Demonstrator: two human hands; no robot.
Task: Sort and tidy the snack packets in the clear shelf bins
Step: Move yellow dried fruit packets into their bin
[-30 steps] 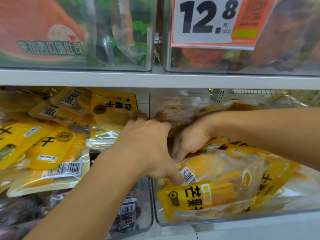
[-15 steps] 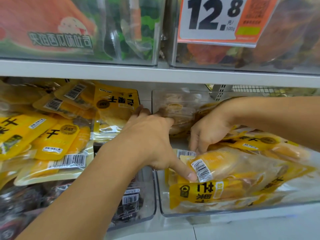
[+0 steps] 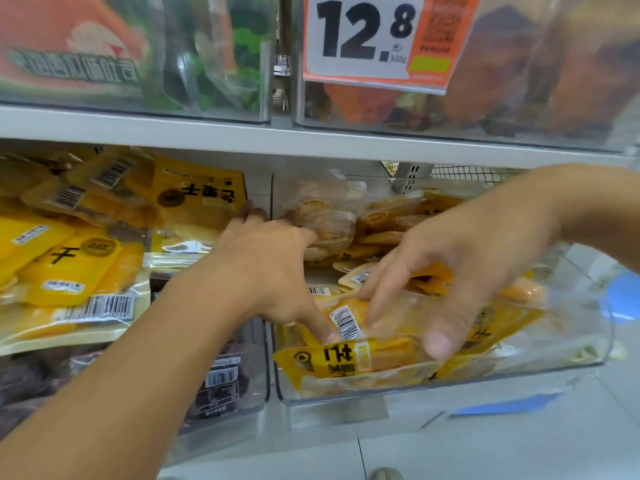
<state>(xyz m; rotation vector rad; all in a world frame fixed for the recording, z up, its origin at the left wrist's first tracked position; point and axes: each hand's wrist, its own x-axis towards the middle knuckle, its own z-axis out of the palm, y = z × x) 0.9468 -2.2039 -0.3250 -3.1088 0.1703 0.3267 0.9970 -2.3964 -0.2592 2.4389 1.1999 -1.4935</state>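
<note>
While glossy yellow snack packets [image 3: 349, 362] lie heaped in the clear plastic bin [image 3: 450, 382] at lower right of the frame, the left hand [image 3: 277, 271] presses its thumb on one crinkly packet and the right hand [image 3: 464, 271] spreads relaxed fingers above, grasping nothing.

Yellow pkts [image 3: 349, 362] w/ black print; orange-white price tag [image 3: 388, 39].

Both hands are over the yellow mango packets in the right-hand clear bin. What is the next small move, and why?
Probably press the front mango packet down flat with the right hand. It lies crooked against the right bin front, the left hand thumb already pins its barcode end, and the right fingers are spread just above it.
</note>
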